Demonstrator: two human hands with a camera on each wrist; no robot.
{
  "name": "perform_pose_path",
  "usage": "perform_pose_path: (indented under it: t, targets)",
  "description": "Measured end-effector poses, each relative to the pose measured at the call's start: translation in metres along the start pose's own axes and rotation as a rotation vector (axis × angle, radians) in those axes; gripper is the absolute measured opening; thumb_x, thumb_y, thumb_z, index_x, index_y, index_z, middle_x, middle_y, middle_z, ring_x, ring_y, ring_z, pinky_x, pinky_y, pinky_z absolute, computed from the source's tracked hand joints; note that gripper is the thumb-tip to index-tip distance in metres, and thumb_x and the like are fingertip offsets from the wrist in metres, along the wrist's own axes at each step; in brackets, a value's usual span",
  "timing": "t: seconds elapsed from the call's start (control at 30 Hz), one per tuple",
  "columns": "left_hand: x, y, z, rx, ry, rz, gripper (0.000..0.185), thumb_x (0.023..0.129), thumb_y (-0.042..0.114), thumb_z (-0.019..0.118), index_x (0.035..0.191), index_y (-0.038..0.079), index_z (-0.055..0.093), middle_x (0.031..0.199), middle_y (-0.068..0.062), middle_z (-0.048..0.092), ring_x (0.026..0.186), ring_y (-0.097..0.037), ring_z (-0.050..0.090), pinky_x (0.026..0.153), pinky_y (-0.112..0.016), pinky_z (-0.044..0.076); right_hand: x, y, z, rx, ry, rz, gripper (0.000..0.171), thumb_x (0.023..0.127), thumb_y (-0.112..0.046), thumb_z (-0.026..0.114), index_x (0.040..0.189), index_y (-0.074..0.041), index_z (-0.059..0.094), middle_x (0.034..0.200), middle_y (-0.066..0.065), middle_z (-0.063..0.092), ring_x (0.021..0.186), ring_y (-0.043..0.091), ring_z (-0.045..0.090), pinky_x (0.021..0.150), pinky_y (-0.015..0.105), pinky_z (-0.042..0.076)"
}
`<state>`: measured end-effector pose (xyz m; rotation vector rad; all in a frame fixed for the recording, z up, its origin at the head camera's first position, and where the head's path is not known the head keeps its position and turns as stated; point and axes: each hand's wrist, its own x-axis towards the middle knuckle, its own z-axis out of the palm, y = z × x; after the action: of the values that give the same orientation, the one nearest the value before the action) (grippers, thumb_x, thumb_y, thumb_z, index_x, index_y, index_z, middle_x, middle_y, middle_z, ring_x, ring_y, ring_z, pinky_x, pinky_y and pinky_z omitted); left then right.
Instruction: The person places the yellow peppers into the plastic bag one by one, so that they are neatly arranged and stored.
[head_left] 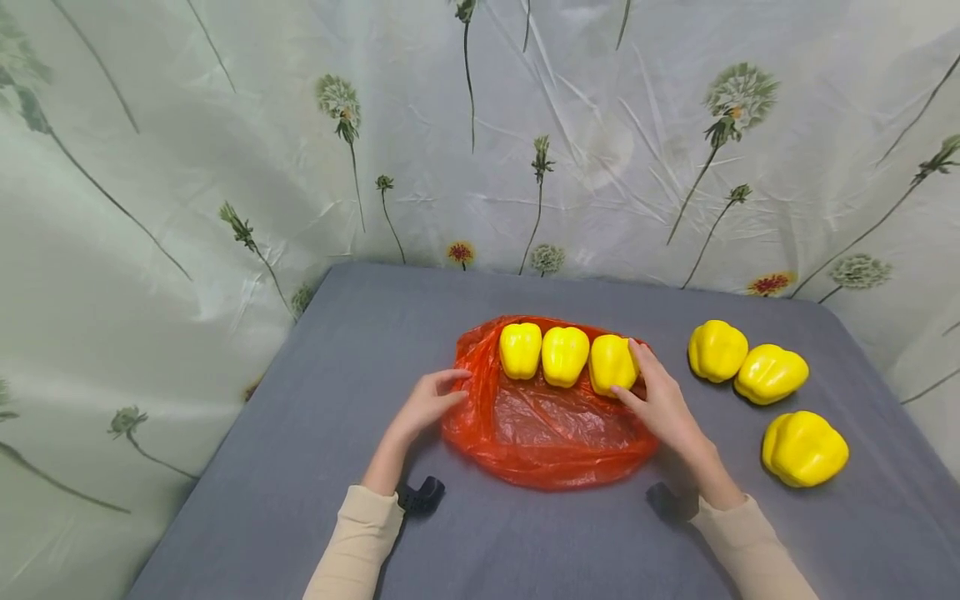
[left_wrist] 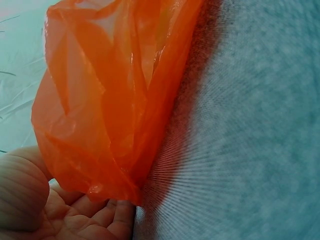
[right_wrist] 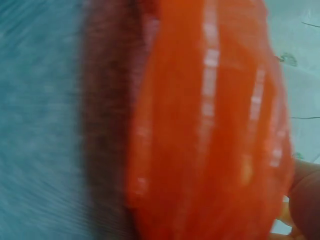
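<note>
A red plastic bag lies on the table with its mouth spread wide. Inside, along its far side, stand three yellow bell peppers in a row: a left one, a middle one and a right one. My right hand holds the right pepper, thumb at its near side and fingers at its far right. At the bag's left edge, my left hand grips the plastic. The left wrist view shows the bag between thumb and fingers. In the blurred right wrist view, the bag hides most of the right hand.
Three more yellow bell peppers rest on the table to the right of the bag: two at the back touching or nearly so, and one nearer. The grey tabletop meets a dandelion-patterned curtain behind and at the sides.
</note>
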<state>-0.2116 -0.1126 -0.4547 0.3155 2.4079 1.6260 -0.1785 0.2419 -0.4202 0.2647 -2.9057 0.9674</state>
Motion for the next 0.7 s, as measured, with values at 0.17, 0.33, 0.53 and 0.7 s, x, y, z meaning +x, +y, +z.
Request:
perform_pose_path:
  t: [0.17, 0.33, 0.53, 0.7]
  targets:
    - [-0.003, 0.006, -0.001, 0.007, 0.004, -0.011, 0.035, 0.090, 0.007, 0.056, 0.124, 0.002, 0.058, 0.125, -0.019, 0.061, 0.112, -0.031, 0.059, 0.096, -0.044, 0.049, -0.003, -0.004, -0.010, -0.010, -0.049, 0.000, 0.080, 0.087, -0.018, 0.065, 0.149, -0.004, 0.017, 0.151, 0.030, 0.022, 0.133, 0.048, 0.034, 0.101, 0.060, 0.037]
    - [-0.005, 0.006, 0.000, -0.002, 0.010, -0.033, 0.035, 0.089, 0.007, 0.057, 0.124, 0.005, 0.059, 0.125, -0.017, 0.061, 0.113, -0.030, 0.059, 0.097, -0.045, 0.049, -0.010, -0.009, -0.022, 0.004, -0.069, 0.001, 0.081, 0.087, -0.016, 0.065, 0.149, -0.005, 0.016, 0.151, 0.027, 0.024, 0.127, 0.047, 0.042, 0.096, 0.058, 0.043]
    - [-0.001, 0.002, 0.001, 0.001, 0.012, -0.025, 0.035, 0.089, 0.007, 0.057, 0.123, 0.003, 0.059, 0.126, -0.018, 0.060, 0.116, -0.032, 0.057, 0.099, -0.045, 0.047, -0.012, -0.006, -0.037, 0.064, -0.082, -0.023, 0.082, 0.088, -0.015, 0.064, 0.151, -0.008, 0.012, 0.151, 0.028, 0.022, 0.119, 0.050, 0.049, 0.090, 0.056, 0.047]
    - [-0.002, 0.003, 0.001, -0.005, 0.013, -0.039, 0.035, 0.089, 0.008, 0.057, 0.124, 0.004, 0.059, 0.125, -0.017, 0.061, 0.112, -0.031, 0.059, 0.096, -0.044, 0.049, -0.013, -0.003, -0.048, 0.048, -0.054, -0.027, 0.079, 0.089, -0.016, 0.063, 0.150, -0.007, 0.013, 0.149, 0.031, 0.024, 0.118, 0.053, 0.048, 0.090, 0.058, 0.046]
